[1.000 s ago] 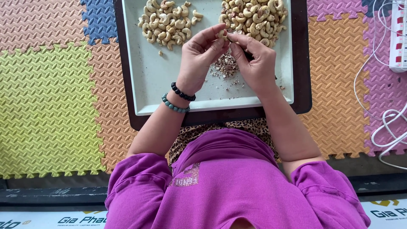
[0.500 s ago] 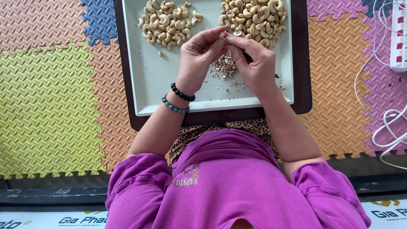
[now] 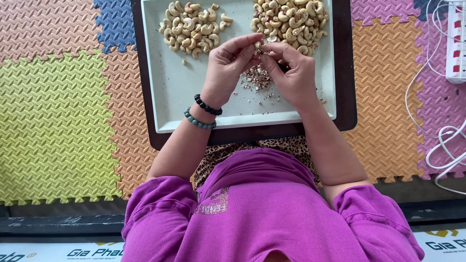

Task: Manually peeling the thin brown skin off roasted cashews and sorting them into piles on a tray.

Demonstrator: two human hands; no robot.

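Observation:
My left hand (image 3: 225,68) and my right hand (image 3: 290,73) meet over a pale tray (image 3: 170,92), both pinching one cashew nut (image 3: 257,46) at the fingertips. My right hand also seems to hold a small dark tool, mostly hidden. Under the hands lies a small heap of brown skin flakes (image 3: 256,77). A pile of pale cashews (image 3: 191,26) sits at the tray's far left. A larger pile of cashews with bits of skin (image 3: 291,19) sits at the far right. Two bead bracelets (image 3: 203,112) ring my left wrist.
The tray rests on a dark brown board (image 3: 345,97) on my lap. Coloured foam floor mats (image 3: 58,111) surround it. White cables (image 3: 437,131) and a white power strip (image 3: 456,43) lie at the right.
The hands stay together on the nut, with only small finger shifts. The nut has turned slightly between the fingertips.

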